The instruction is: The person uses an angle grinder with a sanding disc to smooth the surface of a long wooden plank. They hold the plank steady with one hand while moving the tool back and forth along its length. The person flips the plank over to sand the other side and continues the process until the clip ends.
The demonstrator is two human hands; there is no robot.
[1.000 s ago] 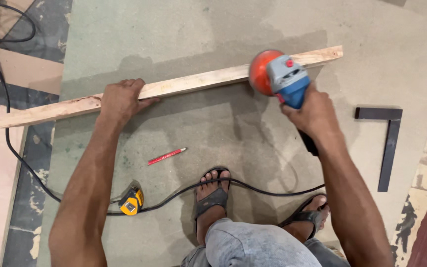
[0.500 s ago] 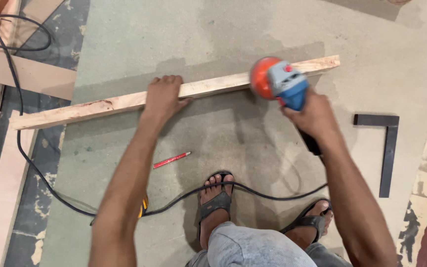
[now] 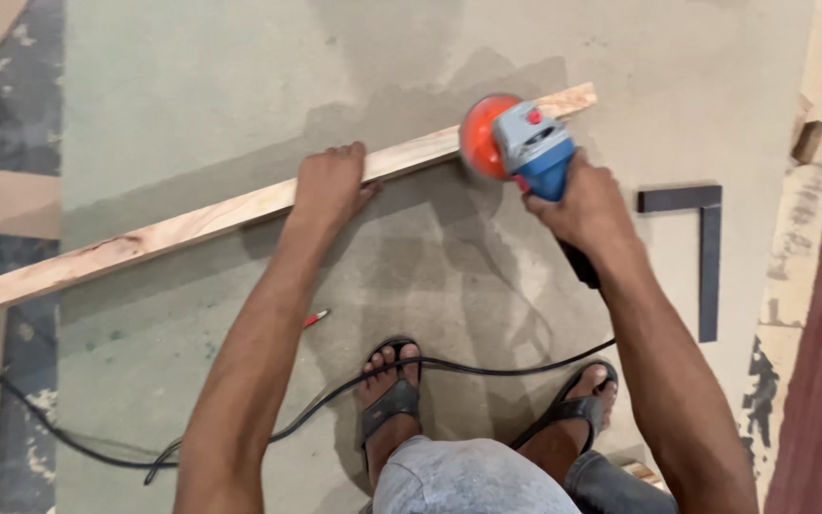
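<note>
**Sanding a long wood strip on the floor**

Long, thin wood strip lying on the grey floor, slanting from the left edge of the frame up to the upper right. Left hand near the middle of the strip, pressing down on it, fingers curled over its far edge. Right hand to the right of centre, fingers wrapped tight round the black handle of a blue and grey power tool. Round orange disc at the front of the tool, blurred, touching the strip near its right end.

Black cord running from the tool's handle, across the lower middle of the frame, over one foot, then out toward the lower left. Two feet in dark sandals at the bottom centre, with grey trouser knees just below. Small red pencil on the floor, mostly hidden behind the left arm. Dark metal square, shaped like a corner, flat on the floor at the right, well apart from the strip. Small wood block at the upper right edge. Flat pale boards at the far left. No boxes, bowls or other holders to be seen.
</note>
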